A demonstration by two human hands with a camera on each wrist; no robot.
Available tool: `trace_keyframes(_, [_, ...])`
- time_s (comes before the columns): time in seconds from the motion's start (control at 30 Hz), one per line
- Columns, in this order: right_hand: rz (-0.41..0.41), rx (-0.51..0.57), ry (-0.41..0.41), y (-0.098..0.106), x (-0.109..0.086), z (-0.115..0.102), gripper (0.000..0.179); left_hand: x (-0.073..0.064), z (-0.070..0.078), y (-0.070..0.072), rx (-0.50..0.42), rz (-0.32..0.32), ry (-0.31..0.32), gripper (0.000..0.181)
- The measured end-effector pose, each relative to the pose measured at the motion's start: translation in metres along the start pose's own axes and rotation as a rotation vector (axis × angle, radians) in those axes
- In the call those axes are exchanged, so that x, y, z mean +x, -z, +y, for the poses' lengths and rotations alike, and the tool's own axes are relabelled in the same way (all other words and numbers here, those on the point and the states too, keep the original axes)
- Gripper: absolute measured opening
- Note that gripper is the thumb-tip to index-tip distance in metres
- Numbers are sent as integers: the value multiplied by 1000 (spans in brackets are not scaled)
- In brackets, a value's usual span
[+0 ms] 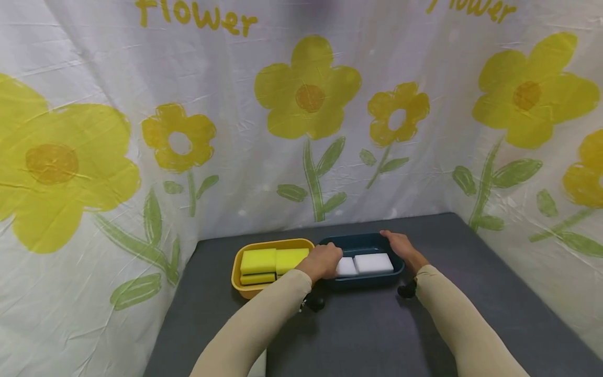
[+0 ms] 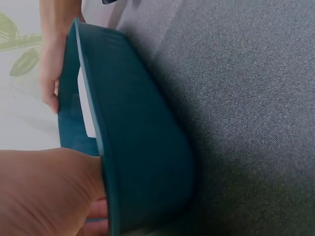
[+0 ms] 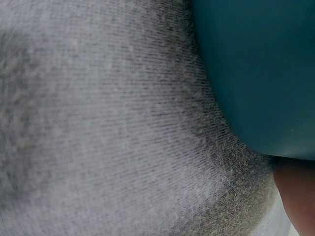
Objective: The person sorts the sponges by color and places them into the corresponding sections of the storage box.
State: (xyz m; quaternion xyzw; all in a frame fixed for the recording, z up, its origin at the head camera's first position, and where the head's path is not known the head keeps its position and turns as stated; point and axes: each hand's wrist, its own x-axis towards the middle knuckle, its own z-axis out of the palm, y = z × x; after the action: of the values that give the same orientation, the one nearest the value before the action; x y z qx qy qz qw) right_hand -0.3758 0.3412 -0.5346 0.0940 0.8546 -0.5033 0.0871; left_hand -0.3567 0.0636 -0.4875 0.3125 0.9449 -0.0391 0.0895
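Note:
A dark blue plastic bin (image 1: 365, 283) holds white sponge-like blocks (image 1: 373, 263). My left hand (image 1: 324, 261) grips its left end, bent over the rim; in the left wrist view, that hand (image 2: 54, 189) lies against the rim with some fingertips hidden. At the opposite end, my right hand (image 1: 402, 248) holds the rim near the far right corner. Only part of the right hand (image 3: 298, 196) shows in the right wrist view, against the bin wall (image 3: 266, 88).
A yellow bin (image 1: 249, 293) with yellow sponges (image 1: 258, 261) stands directly left of the blue one. Both are on a dark grey cloth-covered table (image 1: 363, 335). Behind hangs a white curtain (image 1: 235, 209) printed with flowers. A pale object (image 1: 258, 366) lies partly under the left forearm.

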Motion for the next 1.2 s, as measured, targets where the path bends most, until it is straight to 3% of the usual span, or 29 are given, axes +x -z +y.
trace_keyframes(0.1, [-2, -2, -5, 0, 1, 0, 76, -11, 9, 10, -18, -20, 27, 30])
trace_keyframes(0.43, [4, 0, -44, -4, 7, 0, 79, -8, 7, 1, -65, -10, 48, 33])
trace_keyframes(0.7, [7, -4, -22, -2, 7, 2, 78, -12, -2, 1, -61, 75, -45, 29])
trace_keyframes(0.9, [-4, -4, -18, 0, 1, 0, 78, -27, -8, 12, -20, 127, -97, 38])
trace_keyframes(1.2, [-21, -7, -10, 2, -3, -1, 79, -49, -9, 26, 59, 144, -151, 36])
